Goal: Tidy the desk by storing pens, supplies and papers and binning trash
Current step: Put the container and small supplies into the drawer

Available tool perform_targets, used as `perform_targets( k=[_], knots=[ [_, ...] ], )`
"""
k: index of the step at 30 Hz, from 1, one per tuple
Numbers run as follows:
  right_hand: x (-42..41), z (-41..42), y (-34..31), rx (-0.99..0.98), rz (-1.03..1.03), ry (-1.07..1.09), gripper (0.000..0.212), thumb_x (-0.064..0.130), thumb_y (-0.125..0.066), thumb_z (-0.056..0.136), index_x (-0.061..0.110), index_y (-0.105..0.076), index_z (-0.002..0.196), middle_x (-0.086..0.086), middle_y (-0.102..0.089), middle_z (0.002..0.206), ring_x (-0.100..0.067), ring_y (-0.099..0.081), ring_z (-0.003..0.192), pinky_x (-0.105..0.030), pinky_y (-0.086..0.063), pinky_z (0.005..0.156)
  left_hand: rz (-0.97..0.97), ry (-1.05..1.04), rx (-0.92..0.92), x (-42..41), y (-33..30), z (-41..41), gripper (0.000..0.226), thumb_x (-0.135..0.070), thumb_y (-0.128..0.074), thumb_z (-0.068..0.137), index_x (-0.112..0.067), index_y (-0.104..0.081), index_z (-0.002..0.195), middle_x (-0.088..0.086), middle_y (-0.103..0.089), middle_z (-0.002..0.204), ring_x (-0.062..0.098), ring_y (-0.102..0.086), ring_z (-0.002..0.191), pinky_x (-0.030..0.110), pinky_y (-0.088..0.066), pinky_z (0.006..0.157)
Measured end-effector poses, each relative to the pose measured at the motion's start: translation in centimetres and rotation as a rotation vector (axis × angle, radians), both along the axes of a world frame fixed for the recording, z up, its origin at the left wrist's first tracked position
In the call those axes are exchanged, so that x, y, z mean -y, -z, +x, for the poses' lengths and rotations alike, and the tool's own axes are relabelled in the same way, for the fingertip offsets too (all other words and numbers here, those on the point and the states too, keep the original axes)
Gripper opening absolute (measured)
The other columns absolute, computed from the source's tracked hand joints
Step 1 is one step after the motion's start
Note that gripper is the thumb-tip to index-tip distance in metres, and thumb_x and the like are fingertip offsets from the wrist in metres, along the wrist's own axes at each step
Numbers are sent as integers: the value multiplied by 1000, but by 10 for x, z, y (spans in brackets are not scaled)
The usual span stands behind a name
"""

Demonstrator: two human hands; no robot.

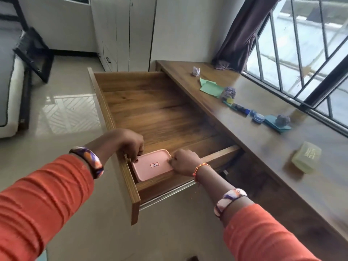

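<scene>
Pink box (152,164), flat, rounded corners, small red-framed label.

Counts: 1 open wooden drawer (150,113), 1 pink lidded box (151,164) inside. On desk (282,147): 3 crumpled paper balls (195,71), 1 green paper sheet (210,87), 1 yellow-green plastic box (306,159), 1 small blue round container (258,117). 2 hands, left hand (130,143) and right hand (183,162).

At my twelve o'clock stand pale wardrobe doors (120,32). A dark curtain (243,32) hangs at one o'clock beside the barred window (301,53). A bed (9,87) sits at ten o'clock on the glossy floor (66,113).
</scene>
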State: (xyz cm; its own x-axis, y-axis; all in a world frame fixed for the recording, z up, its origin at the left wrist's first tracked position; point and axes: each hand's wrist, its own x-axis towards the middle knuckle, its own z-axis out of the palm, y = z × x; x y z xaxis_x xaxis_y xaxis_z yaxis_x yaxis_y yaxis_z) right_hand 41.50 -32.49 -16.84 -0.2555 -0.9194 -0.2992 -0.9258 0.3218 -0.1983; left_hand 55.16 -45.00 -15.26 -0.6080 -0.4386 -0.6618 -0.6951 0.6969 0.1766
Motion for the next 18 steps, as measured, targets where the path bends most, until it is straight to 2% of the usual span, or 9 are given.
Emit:
perform_targets(
  k=[2,4,5,8,10,13,14,16,18],
  knots=[
    [1,-2,-5,21,44,-5,33,31,-43,93,5,-63,93,-19,-63,115,-34,-56,108,-30,-43,83,-28,9,-5,-4,-1,1,9,-11,-61,86,-16,-58,80,-6,-49,65,6,-42,56,9,-31,40],
    [1,-3,-11,27,82,-13,33,31,-44,94,9,-58,75,-20,-63,116,-33,-56,109,-29,-43,84,-57,8,-7,-7,-1,3,5,-12,-60,86,-15,-61,91,-4,-51,68,8,-42,59,8,-30,37],
    [1,-3,-13,28,90,-18,33,31,-44,94,8,-59,76,-20,-62,117,-33,-55,110,-29,-43,85,-67,7,-9,-8,-1,3,10,-12,-60,86,-13,-64,95,-1,-53,72,10,-45,63,9,-30,39],
    [-1,-2,-15,31,83,-24,39,32,-45,95,-2,-62,103,-22,-61,118,-34,-55,110,-30,-43,84,-124,1,-10,-12,4,5,22,-13,-60,86,-5,-66,105,3,-56,86,15,-48,78,20,-34,52],
    [0,-2,-13,34,76,-27,39,31,-45,94,-3,-62,104,-22,-62,116,-35,-56,109,-30,-43,82,-132,-17,9,-12,5,4,19,-15,-61,86,-8,-68,102,1,-57,83,14,-50,77,22,-35,57],
    [0,-6,-14,73,55,-65,33,25,-48,92,-3,-65,95,-23,-65,106,-35,-59,101,-28,-40,73,-77,-44,48,-9,-6,-4,8,-20,-61,86,-17,-67,81,-4,-54,71,10,-46,64,20,-34,54],
    [-1,-10,-16,92,31,-82,29,22,-50,90,-2,-65,87,-23,-66,102,-36,-59,95,-28,-40,71,-84,-22,29,-7,-13,-10,10,-22,-60,86,-17,-67,80,-2,-55,73,10,-46,63,21,-35,55],
    [-7,-24,-25,99,-61,-65,24,22,-51,88,3,-62,77,-22,-66,98,-34,-57,88,-29,-41,70,-162,43,-101,-8,-28,-28,19,-26,-59,87,-12,-69,96,1,-63,86,12,-52,69,22,-39,61],
    [-17,-51,-36,87,-216,56,22,25,-52,87,10,-64,96,-15,-64,106,-32,-58,98,-30,-48,81,-190,73,-279,-10,-41,-53,26,-29,-59,88,-13,-66,108,1,-67,103,14,-60,88,22,-44,75]
  ],
)
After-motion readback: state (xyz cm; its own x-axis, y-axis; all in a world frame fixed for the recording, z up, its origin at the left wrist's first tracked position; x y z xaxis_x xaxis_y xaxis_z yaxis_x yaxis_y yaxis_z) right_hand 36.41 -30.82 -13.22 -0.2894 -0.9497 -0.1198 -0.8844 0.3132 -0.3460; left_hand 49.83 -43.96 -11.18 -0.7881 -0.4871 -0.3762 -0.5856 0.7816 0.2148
